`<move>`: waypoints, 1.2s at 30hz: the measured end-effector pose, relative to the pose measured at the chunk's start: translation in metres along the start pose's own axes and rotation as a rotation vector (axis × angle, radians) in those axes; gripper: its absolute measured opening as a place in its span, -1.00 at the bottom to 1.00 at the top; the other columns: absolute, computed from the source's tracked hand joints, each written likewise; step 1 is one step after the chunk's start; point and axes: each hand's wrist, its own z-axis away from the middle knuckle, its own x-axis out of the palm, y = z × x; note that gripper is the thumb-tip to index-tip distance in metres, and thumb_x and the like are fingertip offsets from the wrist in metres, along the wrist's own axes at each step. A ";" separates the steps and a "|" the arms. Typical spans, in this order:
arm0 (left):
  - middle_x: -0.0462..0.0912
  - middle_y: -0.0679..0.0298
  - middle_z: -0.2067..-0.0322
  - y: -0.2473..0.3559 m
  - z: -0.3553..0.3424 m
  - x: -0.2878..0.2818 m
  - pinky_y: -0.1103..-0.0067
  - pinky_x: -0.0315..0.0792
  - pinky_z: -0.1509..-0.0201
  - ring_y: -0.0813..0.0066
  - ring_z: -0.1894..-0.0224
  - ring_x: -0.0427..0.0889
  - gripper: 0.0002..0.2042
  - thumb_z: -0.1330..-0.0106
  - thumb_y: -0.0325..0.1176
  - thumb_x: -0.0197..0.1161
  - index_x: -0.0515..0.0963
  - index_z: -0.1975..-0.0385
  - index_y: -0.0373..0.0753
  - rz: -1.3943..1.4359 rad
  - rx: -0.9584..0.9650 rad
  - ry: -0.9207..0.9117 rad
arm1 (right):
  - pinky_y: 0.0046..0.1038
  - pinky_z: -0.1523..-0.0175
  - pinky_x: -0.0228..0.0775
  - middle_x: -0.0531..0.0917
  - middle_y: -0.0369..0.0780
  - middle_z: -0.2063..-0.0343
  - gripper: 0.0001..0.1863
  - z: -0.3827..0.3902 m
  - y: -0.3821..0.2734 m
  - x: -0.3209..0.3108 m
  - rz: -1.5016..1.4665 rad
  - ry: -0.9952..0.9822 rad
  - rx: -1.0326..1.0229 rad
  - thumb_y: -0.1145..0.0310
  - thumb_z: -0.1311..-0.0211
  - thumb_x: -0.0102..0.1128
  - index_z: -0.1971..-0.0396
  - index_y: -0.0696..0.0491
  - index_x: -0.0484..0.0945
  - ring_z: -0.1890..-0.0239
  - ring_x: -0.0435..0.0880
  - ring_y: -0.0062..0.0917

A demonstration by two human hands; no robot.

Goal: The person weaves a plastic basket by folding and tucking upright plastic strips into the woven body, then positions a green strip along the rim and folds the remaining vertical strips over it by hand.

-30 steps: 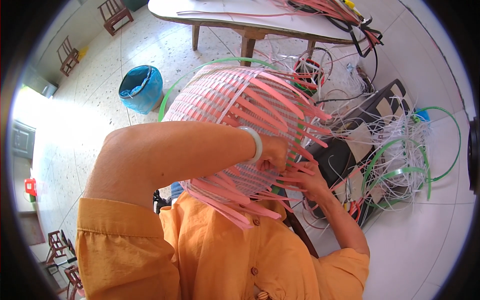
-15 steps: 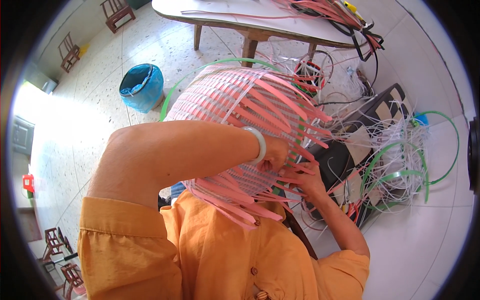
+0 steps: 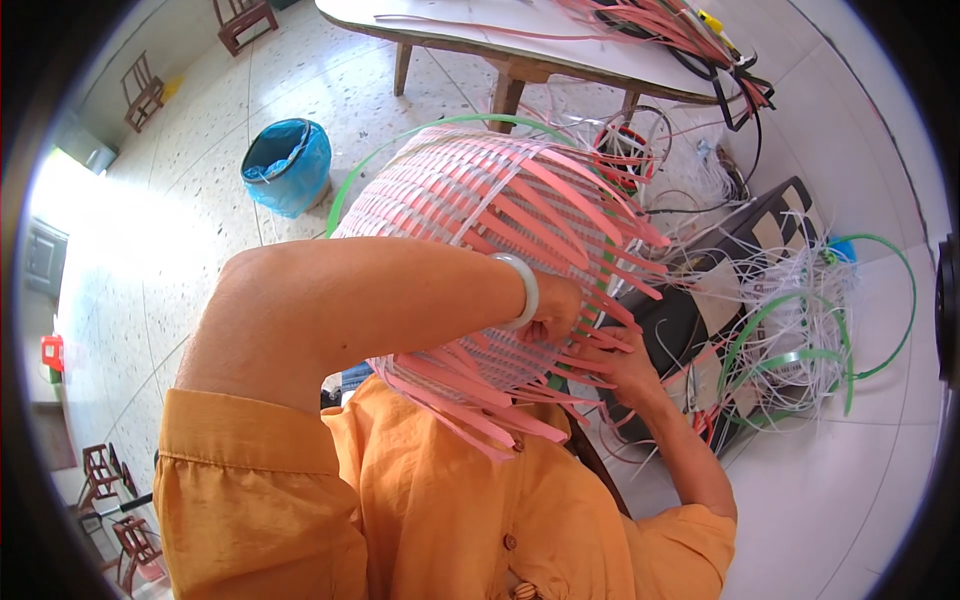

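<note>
A half-woven pink and white basket [image 3: 440, 170], with loose pink strip ends and a green strip, lies tilted in front of me. My left forearm crosses it; my left hand [image 3: 550, 310], wearing a pale bangle [image 3: 530, 295] at the wrist, is curled against the woven side, what its fingertips grip hidden. Just right of it, my right hand [image 3: 625, 365] is closed among the pink strips at the basket's edge, fingers pinched on a pink strip.
A table [image 3: 420, 25] holds strips. A blue-lined bin [image 3: 285, 195] stands left of the basket. On the right lie a dark padded object [image 3: 660, 330], a tangle of white and green strips [image 3: 800, 320] and a red container [image 3: 625, 140]. Small wooden chairs [image 3: 240, 25] stand along the left.
The view has shifted slightly, so the table and bin appear further right and up. Both hands stay at the basket's edge with only slight movement.
</note>
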 end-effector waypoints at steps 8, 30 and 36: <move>0.58 0.07 0.58 -0.008 0.001 -0.001 0.40 0.56 0.51 0.28 0.57 0.63 -0.85 -0.10 -0.48 0.34 0.58 0.48 -0.48 0.092 0.117 -0.003 | -0.45 0.10 0.66 0.70 -0.16 0.22 -0.73 0.001 -0.006 0.001 0.083 -0.015 -0.031 0.46 -0.15 0.37 0.19 0.30 0.63 0.24 0.73 -0.50; 0.59 0.10 0.57 0.005 0.008 0.007 0.46 0.57 0.56 0.31 0.61 0.62 -0.56 -0.05 -0.31 0.47 0.54 0.13 -0.45 0.118 0.008 0.085 | -0.68 0.54 0.30 0.66 -0.28 0.53 -0.79 0.002 -0.004 0.005 0.317 0.149 -0.099 0.47 -0.01 0.43 0.40 0.29 0.65 0.56 0.55 -0.74; 0.57 0.07 0.57 0.006 0.016 0.003 0.46 0.53 0.57 0.29 0.58 0.61 -0.69 -0.09 -0.36 0.45 0.54 0.38 -0.51 0.159 0.036 0.063 | -0.68 0.59 0.26 0.63 -0.27 0.60 -0.81 -0.002 0.001 0.008 0.237 0.185 -0.088 0.49 0.02 0.44 0.45 0.29 0.65 0.61 0.53 -0.73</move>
